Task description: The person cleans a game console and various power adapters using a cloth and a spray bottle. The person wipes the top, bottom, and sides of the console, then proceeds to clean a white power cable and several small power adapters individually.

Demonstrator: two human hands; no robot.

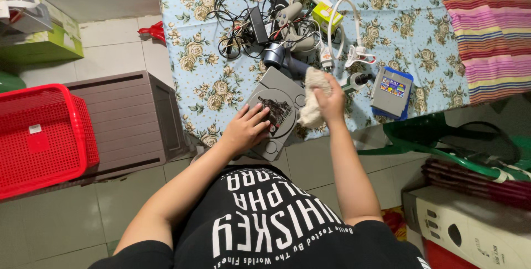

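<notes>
A grey game console (275, 110) with a round lid lies at the near edge of a table covered in a blue flowered cloth (210, 75). My left hand (244, 127) rests flat on the console, fingers spread over its lid. My right hand (331, 100) grips a crumpled beige rag (312, 103) at the console's right edge.
A tangle of black and white cables, controllers and a black adapter (258, 24) lies behind the console. A grey and blue cartridge (391, 92) sits to the right. A red basket (41, 139) stands on a brown box (133, 119) at left; a green chair (442, 142) at right.
</notes>
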